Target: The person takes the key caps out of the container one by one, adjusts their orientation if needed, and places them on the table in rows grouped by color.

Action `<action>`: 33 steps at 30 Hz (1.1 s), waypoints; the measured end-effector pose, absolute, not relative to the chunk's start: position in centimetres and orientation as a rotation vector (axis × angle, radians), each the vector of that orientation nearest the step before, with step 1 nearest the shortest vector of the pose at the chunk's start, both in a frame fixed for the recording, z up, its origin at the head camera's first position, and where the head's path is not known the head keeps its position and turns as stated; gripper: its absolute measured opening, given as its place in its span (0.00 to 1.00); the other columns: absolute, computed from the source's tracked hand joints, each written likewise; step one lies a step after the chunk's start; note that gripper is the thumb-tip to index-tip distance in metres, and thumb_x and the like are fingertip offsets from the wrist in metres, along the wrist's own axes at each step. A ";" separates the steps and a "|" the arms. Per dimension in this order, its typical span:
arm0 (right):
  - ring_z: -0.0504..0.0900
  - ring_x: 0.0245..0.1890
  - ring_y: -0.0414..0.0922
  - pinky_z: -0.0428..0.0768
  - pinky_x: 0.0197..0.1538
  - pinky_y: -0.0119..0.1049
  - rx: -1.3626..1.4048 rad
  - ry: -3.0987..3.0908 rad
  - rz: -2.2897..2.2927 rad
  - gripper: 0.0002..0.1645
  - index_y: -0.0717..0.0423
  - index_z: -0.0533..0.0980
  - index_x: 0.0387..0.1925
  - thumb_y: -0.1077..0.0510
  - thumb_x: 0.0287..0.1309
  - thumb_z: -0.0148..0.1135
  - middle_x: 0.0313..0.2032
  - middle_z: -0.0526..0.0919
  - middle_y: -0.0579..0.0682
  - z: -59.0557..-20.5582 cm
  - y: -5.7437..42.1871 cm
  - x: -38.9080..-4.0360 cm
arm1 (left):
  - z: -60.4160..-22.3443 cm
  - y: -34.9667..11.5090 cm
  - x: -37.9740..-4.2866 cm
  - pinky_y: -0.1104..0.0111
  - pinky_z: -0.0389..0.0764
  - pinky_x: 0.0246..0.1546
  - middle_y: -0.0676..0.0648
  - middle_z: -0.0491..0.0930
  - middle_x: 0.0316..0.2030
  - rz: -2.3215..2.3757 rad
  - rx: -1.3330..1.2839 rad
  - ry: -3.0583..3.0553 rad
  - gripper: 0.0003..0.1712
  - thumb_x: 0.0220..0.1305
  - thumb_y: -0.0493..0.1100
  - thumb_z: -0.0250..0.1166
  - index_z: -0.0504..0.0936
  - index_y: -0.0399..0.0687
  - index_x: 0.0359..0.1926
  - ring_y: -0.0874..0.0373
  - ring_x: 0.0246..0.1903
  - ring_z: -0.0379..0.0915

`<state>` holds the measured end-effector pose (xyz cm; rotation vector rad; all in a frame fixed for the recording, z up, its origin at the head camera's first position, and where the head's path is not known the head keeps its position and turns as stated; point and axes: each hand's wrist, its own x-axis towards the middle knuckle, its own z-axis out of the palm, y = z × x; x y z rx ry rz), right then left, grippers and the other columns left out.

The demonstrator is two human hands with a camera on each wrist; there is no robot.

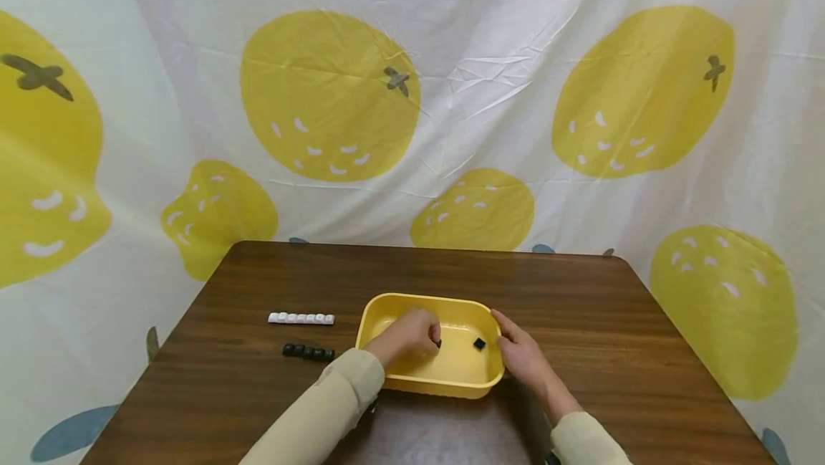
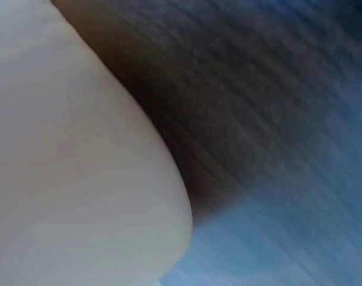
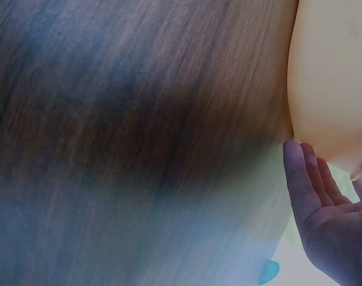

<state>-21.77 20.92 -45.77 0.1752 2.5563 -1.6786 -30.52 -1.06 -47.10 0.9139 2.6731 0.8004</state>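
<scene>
A yellow plastic basin (image 1: pixel 430 383) stands on the table. My left hand (image 1: pixel 412 334) reaches down into it, with curled fingers pinching a small black keycap (image 1: pixel 439 344), mostly hidden by the fingers. Another black keycap (image 1: pixel 479 344) lies on the basin's floor towards the right. My right hand (image 1: pixel 523 356) holds the basin's right end, thumb at the rim and fingers along the outer wall. In the right wrist view, those fingers (image 3: pixel 306 179) touch the basin's side (image 3: pixel 330 77). The left wrist view shows only a blurred pale surface and the table; no hand appears there.
Left of the basin, a row of white keycaps (image 1: pixel 301 319) lies on the brown wooden table (image 1: pixel 548 286). Nearer to me is a row of black keycaps (image 1: pixel 309 352). Behind the table hangs a white cloth (image 1: pixel 464 92) printed with yellow fruit.
</scene>
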 end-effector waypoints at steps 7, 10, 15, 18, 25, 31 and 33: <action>0.78 0.22 0.48 0.80 0.26 0.41 0.171 2.558 -1.666 0.33 0.55 0.57 0.76 0.65 0.72 0.42 0.62 0.68 0.70 -45.6 20.9 -21.7 | -47.0 -1.7 -30.7 0.70 0.72 0.33 0.52 0.73 0.29 0.819 0.916 2.662 0.15 0.47 0.34 0.76 0.79 0.45 0.35 0.60 0.29 0.68; 0.78 0.23 0.48 0.80 0.27 0.40 0.179 2.559 -1.661 0.33 0.54 0.57 0.76 0.65 0.71 0.42 0.63 0.69 0.69 -45.6 20.9 -21.8 | -47.0 -1.8 -30.7 0.69 0.73 0.37 0.51 0.75 0.31 0.808 0.959 2.661 0.16 0.47 0.34 0.76 0.79 0.44 0.37 0.60 0.32 0.69; 0.77 0.21 0.47 0.80 0.27 0.42 0.171 2.558 -1.665 0.33 0.55 0.57 0.76 0.65 0.71 0.42 0.63 0.69 0.69 -45.7 20.9 -21.8 | -47.3 -1.7 -30.5 0.69 0.73 0.36 0.51 0.76 0.30 0.844 1.005 2.641 0.16 0.47 0.32 0.75 0.79 0.44 0.36 0.61 0.30 0.70; 0.76 0.20 0.46 0.80 0.27 0.43 0.167 2.560 -1.665 0.33 0.55 0.57 0.76 0.65 0.71 0.42 0.62 0.69 0.69 -45.8 20.9 -21.8 | -47.6 -1.6 -30.5 0.70 0.73 0.35 0.52 0.76 0.28 0.843 1.021 2.645 0.15 0.48 0.32 0.75 0.79 0.45 0.35 0.62 0.29 0.69; 0.75 0.19 0.45 0.79 0.25 0.42 0.169 2.573 -1.665 0.32 0.55 0.58 0.75 0.65 0.71 0.43 0.61 0.70 0.68 -45.8 20.9 -21.7 | -47.3 -1.7 -30.5 0.71 0.72 0.34 0.53 0.75 0.26 0.910 1.024 2.628 0.11 0.50 0.34 0.75 0.81 0.43 0.34 0.63 0.28 0.68; 0.77 0.20 0.46 0.79 0.26 0.42 0.174 2.563 -1.673 0.32 0.54 0.58 0.75 0.64 0.71 0.43 0.61 0.70 0.68 -45.9 21.0 -21.8 | -46.2 -2.5 -30.5 0.70 0.73 0.33 0.51 0.78 0.26 0.942 1.069 2.633 0.08 0.49 0.32 0.73 0.84 0.39 0.33 0.62 0.28 0.69; 0.77 0.20 0.46 0.80 0.26 0.41 0.173 2.560 -1.675 0.32 0.54 0.58 0.75 0.64 0.71 0.43 0.61 0.70 0.68 -45.9 21.0 -21.8 | -45.9 -2.8 -30.4 0.70 0.74 0.34 0.50 0.80 0.27 0.957 1.085 2.636 0.09 0.48 0.31 0.72 0.84 0.39 0.33 0.61 0.29 0.71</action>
